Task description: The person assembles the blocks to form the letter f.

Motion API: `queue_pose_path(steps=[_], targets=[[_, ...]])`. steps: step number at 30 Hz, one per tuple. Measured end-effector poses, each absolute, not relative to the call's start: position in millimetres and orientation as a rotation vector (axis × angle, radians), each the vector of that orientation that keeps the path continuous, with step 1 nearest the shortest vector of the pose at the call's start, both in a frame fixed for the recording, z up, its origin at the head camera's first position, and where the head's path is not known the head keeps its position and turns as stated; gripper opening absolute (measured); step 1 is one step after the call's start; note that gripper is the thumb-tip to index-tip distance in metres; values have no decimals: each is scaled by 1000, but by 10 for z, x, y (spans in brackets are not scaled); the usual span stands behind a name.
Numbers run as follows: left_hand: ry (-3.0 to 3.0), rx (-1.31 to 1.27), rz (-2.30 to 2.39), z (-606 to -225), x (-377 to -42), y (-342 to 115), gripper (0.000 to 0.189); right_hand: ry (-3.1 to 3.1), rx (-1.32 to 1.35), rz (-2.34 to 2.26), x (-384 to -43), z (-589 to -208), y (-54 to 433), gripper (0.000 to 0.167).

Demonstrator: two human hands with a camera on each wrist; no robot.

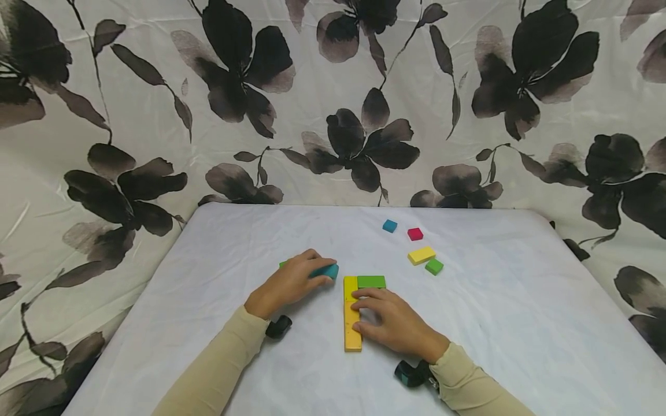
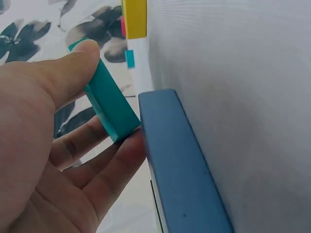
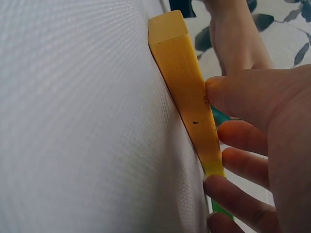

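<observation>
In the head view my left hand (image 1: pixel 293 280) is left of centre, holding a teal block (image 1: pixel 328 271) above the table. The left wrist view shows that block tilted, between the thumb and fingers. Close under the fingers lies a long blue block (image 2: pixel 182 165). Part of a green block (image 1: pixel 282 264) peeks out behind the hand. My right hand (image 1: pixel 398 323) rests its thumb and fingertips along the right side of an orange-yellow block (image 1: pixel 352 335) and a yellow block (image 1: pixel 350 286), laid end to end. A green block (image 1: pixel 372 281) adjoins the yellow one's far right side.
Farther back on the right lie a small blue block (image 1: pixel 389 226), a red block (image 1: pixel 415 234), a yellow block (image 1: pixel 421 255) and a small green block (image 1: pixel 434 266). A white cloth (image 1: pixel 494 300) covers the table; a floral curtain (image 1: pixel 442 138) hangs behind.
</observation>
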State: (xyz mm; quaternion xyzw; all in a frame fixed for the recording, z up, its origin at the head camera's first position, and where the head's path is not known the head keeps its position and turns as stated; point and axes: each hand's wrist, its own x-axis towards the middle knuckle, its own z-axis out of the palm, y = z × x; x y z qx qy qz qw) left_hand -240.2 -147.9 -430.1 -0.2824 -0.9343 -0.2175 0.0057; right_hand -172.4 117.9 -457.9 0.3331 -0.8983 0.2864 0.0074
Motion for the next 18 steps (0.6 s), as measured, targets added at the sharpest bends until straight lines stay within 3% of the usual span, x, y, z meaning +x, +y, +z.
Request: queue_pose_path(steps=[18], targets=[[-2953, -763, -440, -4309, -2338, -1294, 44, -2787, 1058, 916, -1732, -4577, 1190, 33]])
